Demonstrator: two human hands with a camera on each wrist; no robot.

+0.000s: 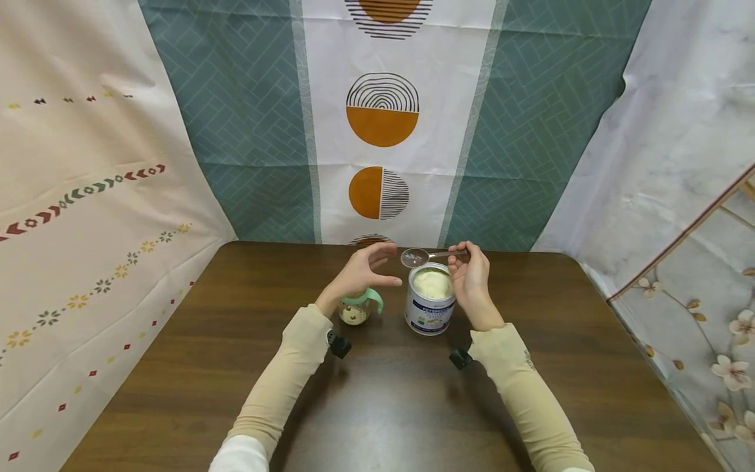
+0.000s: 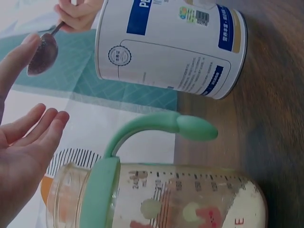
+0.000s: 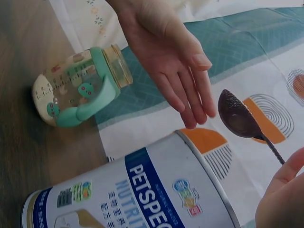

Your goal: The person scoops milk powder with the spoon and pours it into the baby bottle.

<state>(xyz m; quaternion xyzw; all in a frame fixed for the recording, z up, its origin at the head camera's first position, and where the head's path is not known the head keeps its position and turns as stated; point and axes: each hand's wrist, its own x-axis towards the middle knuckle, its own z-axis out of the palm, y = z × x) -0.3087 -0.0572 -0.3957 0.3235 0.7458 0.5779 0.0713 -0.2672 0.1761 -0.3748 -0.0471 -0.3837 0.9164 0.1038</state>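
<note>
My right hand (image 1: 473, 283) pinches a spoon (image 1: 415, 257) by its handle above the open rim of a milk powder can (image 1: 429, 317). Only a thin residue of powder clings to the bowl of the spoon in the right wrist view. Pale powder (image 1: 433, 284) fills the can nearly to its top. With thumb and fingers spread and nothing between them, my left hand (image 1: 361, 271) hovers beside the spoon. Below it stands a lidless, clear baby bottle (image 2: 190, 199) with a green handle (image 2: 142, 124) and pale powder at its bottom.
Can and bottle stand side by side on a dark wooden table (image 1: 389, 406), near its back edge. A green and white patterned cloth (image 1: 248, 131) hangs behind it. Light patterned cloths hang at the left and right sides.
</note>
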